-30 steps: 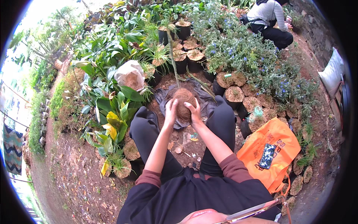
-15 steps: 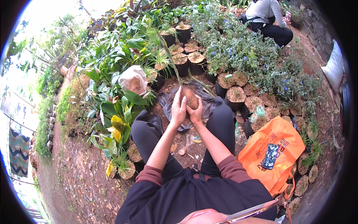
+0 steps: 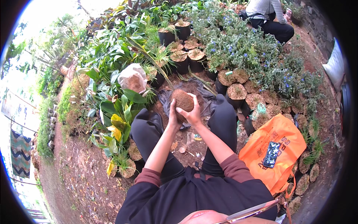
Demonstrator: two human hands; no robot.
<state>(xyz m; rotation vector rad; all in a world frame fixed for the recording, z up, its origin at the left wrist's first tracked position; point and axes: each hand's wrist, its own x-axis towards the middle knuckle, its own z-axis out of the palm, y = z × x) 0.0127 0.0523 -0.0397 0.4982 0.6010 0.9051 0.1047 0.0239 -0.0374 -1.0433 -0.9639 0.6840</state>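
Note:
Between my knees I hold a round, fibrous brown root ball (image 3: pixel 182 99) that looks wrapped in coconut fibre. A long green stem (image 3: pixel 152 59) runs from its top, leaning far and to the left. My left hand (image 3: pixel 173 115) is pressed along the ball's left side. My right hand (image 3: pixel 192 112) cups the right side, its thumb lying across the near face. Beneath and beyond the ball, a crumpled dark plastic sheet (image 3: pixel 209 101) with brown loose material on it is spread on the ground.
An open whitish bag of brown material (image 3: pixel 135 84) stands among leafy plants at left. Several black pots (image 3: pixel 235 102) topped with brown fibre stand ahead and right. An orange bag (image 3: pixel 257 149) bearing a phone (image 3: pixel 272 154) lies by my right knee. Another person (image 3: pixel 266 18) crouches far right.
The root ball has come nearer and turned, so its stem leans further left. My right hand has shifted up around the ball's right side.

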